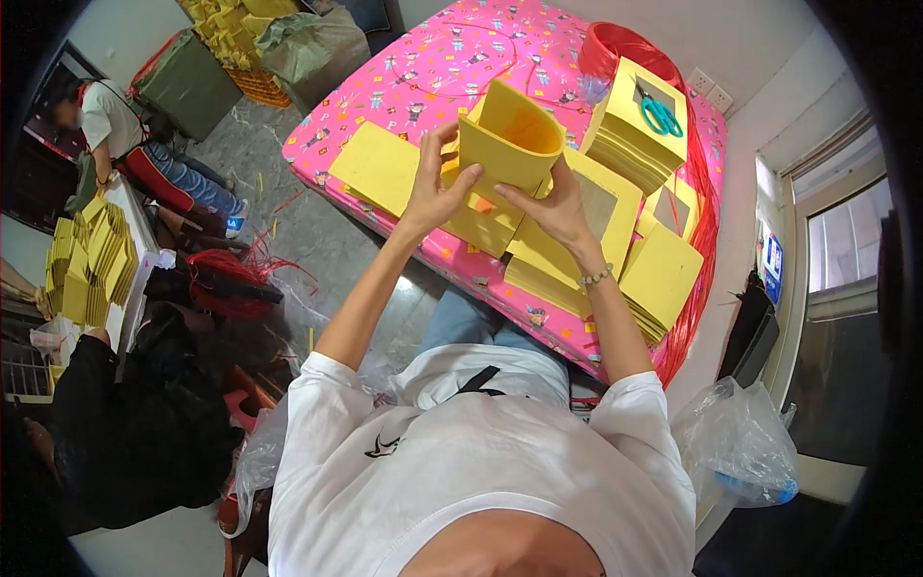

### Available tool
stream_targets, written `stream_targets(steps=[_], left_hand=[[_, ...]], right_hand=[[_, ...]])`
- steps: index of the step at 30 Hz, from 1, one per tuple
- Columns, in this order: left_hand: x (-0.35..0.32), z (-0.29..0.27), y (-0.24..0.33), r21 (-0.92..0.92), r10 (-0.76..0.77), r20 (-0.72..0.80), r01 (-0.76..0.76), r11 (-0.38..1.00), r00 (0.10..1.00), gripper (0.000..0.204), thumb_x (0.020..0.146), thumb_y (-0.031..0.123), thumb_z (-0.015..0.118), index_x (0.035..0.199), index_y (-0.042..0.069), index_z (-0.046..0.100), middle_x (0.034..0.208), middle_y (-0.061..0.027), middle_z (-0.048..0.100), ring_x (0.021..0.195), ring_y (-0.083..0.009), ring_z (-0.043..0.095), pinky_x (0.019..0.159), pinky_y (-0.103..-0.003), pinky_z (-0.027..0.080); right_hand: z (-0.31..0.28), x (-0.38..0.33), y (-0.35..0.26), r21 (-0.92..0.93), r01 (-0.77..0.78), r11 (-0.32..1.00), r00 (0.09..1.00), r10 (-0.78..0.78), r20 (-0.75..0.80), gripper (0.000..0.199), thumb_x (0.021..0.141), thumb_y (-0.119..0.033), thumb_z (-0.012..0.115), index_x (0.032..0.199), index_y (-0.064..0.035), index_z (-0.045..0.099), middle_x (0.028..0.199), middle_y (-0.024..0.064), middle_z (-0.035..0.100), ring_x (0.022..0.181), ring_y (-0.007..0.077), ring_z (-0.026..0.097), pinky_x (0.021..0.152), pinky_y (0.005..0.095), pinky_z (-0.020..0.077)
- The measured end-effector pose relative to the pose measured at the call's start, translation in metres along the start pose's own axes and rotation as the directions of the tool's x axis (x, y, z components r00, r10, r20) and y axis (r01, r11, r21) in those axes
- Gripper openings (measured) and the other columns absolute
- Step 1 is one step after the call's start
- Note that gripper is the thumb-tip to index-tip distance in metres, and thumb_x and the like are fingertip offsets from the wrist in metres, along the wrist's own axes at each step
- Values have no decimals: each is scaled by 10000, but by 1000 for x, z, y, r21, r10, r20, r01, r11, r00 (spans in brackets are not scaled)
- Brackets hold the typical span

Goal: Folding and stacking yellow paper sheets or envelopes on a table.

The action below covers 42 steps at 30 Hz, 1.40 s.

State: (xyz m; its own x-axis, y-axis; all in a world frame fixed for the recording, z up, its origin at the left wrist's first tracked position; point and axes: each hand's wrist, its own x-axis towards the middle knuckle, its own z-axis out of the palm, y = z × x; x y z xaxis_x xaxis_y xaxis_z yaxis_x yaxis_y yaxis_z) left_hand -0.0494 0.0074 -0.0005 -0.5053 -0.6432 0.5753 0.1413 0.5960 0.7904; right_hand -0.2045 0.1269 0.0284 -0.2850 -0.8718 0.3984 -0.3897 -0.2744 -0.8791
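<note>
Above the near side of a pink patterned table cover (433, 87), both my hands hold a yellow paper bag (510, 159) whose top gapes into a rounded opening. My left hand (437, 192) grips its left side, thumb on the near face and fingers behind. On the right side, my right hand (558, 207) clasps it the same way. Flat yellow bags (373, 168) lie to the left. Below and right are stacks of yellow pieces (663, 269), some with grey panels. Teal-handled scissors (661, 117) rest on the tallest stack (630, 144).
Red cord (615, 43) is coiled at the far right, with strands running down the table's right edge. At left, a seated person (120, 125) is beside a white table (135, 216) bearing yellow stacks. A clear plastic bag (740, 438) hangs at lower right.
</note>
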Motion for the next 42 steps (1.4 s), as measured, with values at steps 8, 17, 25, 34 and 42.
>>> stream_targets(steps=[8, 17, 25, 34, 42], left_hand=[[3, 6, -3, -243, -65, 93, 86, 966, 994, 578, 858, 139, 628, 1361, 50, 357, 1235, -116, 508, 1160, -215, 506, 1001, -353, 396], [21, 0, 26, -274, -253, 228, 311, 910, 940, 406, 893, 220, 613, 1237, 30, 511, 991, -33, 604, 902, -103, 566, 804, -288, 456], [26, -3, 37, -313, -539, 367, 647, 695, 758, 412, 948, 373, 517, 1230, 74, 531, 983, 20, 601, 878, -59, 555, 734, -219, 445], [24, 0, 36, -373, -543, 421, 684, 626, 726, 390, 952, 356, 513, 1208, 63, 532, 1004, 13, 597, 883, -49, 559, 705, -232, 461], [9, 8, 49, -322, -555, 303, 631, 705, 775, 305, 957, 220, 428, 1183, 34, 510, 1024, -41, 596, 922, -101, 568, 777, -253, 455]], right_hand=[[-2, 1, 2, -75, -36, 997, 998, 39, 42, 631, 738, -213, 778, 1262, -35, 472, 1159, 115, 607, 1077, 205, 582, 923, 353, 456], [-11, 7, 1, 257, -187, 948, 982, 184, 36, 550, 777, -196, 747, 1206, 28, 488, 1094, 122, 611, 968, 182, 612, 841, 306, 499], [-21, -2, 4, 544, -508, 668, 856, 464, 229, 541, 803, -210, 722, 1208, 48, 473, 1106, 115, 598, 982, 176, 606, 846, 294, 511], [-20, -6, 3, 586, -526, 617, 838, 492, 234, 544, 809, -216, 718, 1211, 52, 468, 1116, 122, 587, 989, 182, 604, 845, 292, 517], [-12, -14, -7, 343, -390, 855, 921, 363, 143, 419, 795, -141, 725, 1136, 20, 542, 1023, 80, 639, 891, 140, 624, 779, 269, 516]])
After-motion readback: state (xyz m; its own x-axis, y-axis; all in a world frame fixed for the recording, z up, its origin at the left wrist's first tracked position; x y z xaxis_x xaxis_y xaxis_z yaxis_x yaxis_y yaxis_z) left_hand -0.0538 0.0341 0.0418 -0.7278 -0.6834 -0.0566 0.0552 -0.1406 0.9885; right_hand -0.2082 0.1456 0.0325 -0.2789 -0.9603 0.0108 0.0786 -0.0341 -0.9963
